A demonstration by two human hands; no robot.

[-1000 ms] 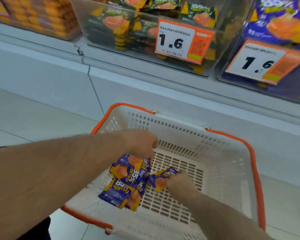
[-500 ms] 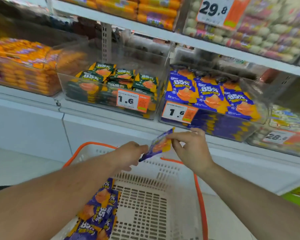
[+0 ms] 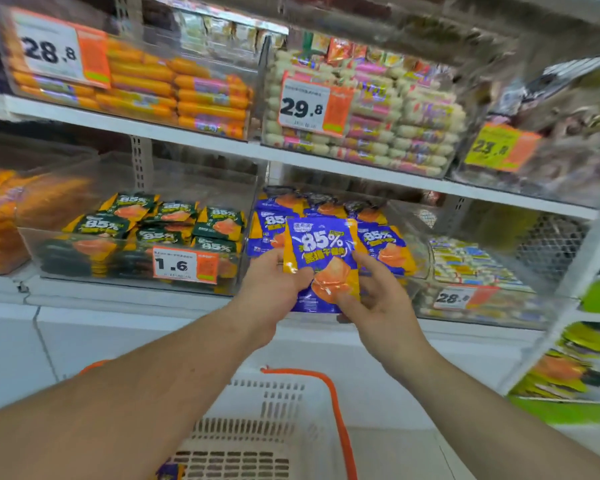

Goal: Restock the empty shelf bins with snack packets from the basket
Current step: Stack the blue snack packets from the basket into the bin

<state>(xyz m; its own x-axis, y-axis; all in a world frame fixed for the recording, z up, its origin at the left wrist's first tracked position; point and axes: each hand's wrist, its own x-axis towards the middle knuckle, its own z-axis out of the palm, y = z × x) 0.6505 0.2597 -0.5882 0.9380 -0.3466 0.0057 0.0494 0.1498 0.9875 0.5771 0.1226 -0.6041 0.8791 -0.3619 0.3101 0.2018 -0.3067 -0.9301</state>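
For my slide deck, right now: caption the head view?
Both hands, left and right, hold a blue snack packet before its matching bin, above the basket.

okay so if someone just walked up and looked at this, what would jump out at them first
First, the blue and orange snack packet marked 85%, held up at centre by both the left hand and right hand, in front of the clear bin of matching blue packets. Next, the big price tags: 28.8 at upper left and 29.8 on the top shelf. Below, the white basket with its orange handle.
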